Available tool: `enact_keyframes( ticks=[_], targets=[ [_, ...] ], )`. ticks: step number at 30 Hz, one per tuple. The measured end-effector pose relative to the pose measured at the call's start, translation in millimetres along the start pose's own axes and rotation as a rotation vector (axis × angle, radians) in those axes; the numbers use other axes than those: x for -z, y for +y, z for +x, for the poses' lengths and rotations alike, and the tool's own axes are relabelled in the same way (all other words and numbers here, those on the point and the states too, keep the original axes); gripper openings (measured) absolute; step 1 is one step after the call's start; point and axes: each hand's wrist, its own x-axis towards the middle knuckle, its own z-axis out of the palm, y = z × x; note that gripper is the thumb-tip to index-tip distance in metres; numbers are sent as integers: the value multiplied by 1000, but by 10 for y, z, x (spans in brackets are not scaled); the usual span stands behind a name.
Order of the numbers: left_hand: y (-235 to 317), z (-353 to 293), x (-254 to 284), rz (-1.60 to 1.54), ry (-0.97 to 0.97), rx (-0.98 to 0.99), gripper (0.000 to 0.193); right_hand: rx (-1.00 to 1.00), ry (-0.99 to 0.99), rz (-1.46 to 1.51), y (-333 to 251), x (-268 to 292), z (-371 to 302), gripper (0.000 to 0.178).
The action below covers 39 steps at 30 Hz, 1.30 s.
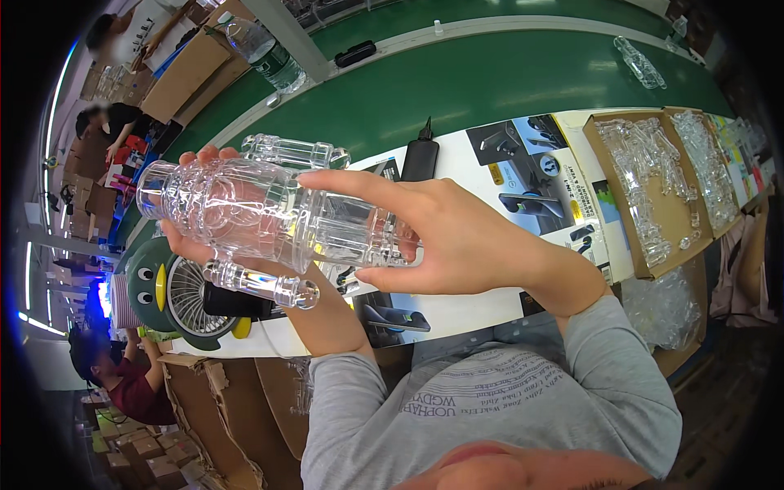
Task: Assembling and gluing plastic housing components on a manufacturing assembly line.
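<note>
Vessel [261,214], clear and ribbed, lies lengthwise between the person's two hands, its broad end to the left and its narrow end to the right. A clear side tube [290,152] runs along its far flank, and a second clear tube [265,283] runs along its near flank.

The left hand [189,247] is behind and under the broad part, opened wide to cradle it: fingertips show past the far edge, and the thumb lies along the near edge. Much of the palm is seen only through the clear wall.

The right hand [461,237] is at the narrow end, half closed around it, with the index finger stretched along the far side toward the middle and the thumb on the near side. How firmly either one presses cannot be told.

Below the hands is a printed sheet [490,304]. Just beyond the right hand is a black bottle [421,157] with a pointed nozzle. A green fan [147,278] with a cartoon face is near the left hand, at the lower left. Well to the right, a cardboard tray [618,189] holds many clear pieces.
</note>
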Motion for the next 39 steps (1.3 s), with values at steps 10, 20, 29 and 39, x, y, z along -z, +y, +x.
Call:
enact_keyframes(
  ticks=[10,20,29,39],
  targets=[
    [62,189,268,46,67,140,66,-38,-58,259,229,-17,128,77],
    [-23,249,278,328,117,21,53,-242,-278,1033,433,-1,263,74],
    [95,220,207,403,240,99,45,-212,-364,1163,563,-131,294,74],
    [78,155,86,355,308,9,52,-212,-268,841,322,-161,205,75]
  ],
)
